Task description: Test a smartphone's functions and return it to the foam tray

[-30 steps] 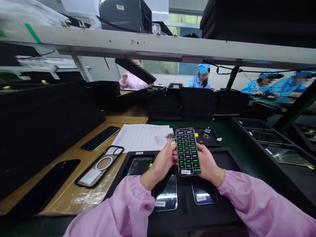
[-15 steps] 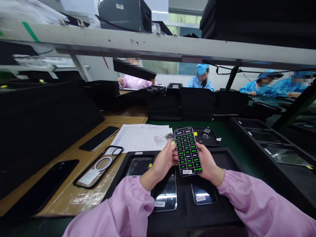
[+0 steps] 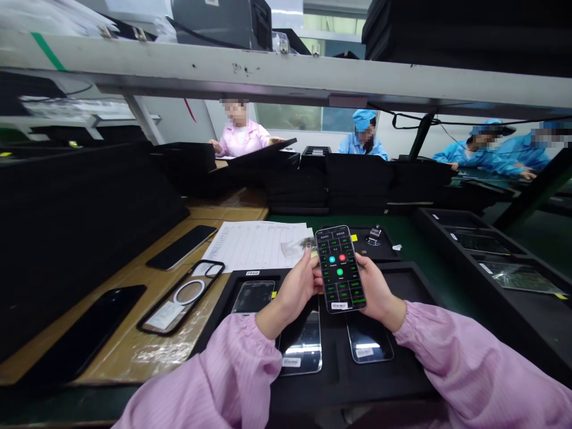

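Observation:
Upright between my hands is a smartphone (image 3: 340,283), its screen lit with a dimmed grid of green text under three round coloured icons. My left hand (image 3: 297,280) grips its left edge, with the thumb up along the side. On the opposite edge my right hand (image 3: 378,293) is closed around it, its fingers partly hidden behind the phone. Below lies a black foam tray (image 3: 328,363) with several phones in its slots. One dark-screened phone (image 3: 306,339) with a barcode label rests under my left wrist, and another phone (image 3: 370,339) under my right.
On the left are a clear phone case (image 3: 181,298) with a white ring, a large black phone (image 3: 89,330) and a smaller phone (image 3: 181,247). A printed sheet (image 3: 250,244) lies behind the tray. Another tray (image 3: 531,316) stands right; a shelf beam (image 3: 286,77) crosses above. Co-workers sit beyond.
On the phone's screen, the bright green grid has dimmed and three round icons have appeared. My hands hold nearly the same place. Across the table, a person in pink has lowered a black tray.

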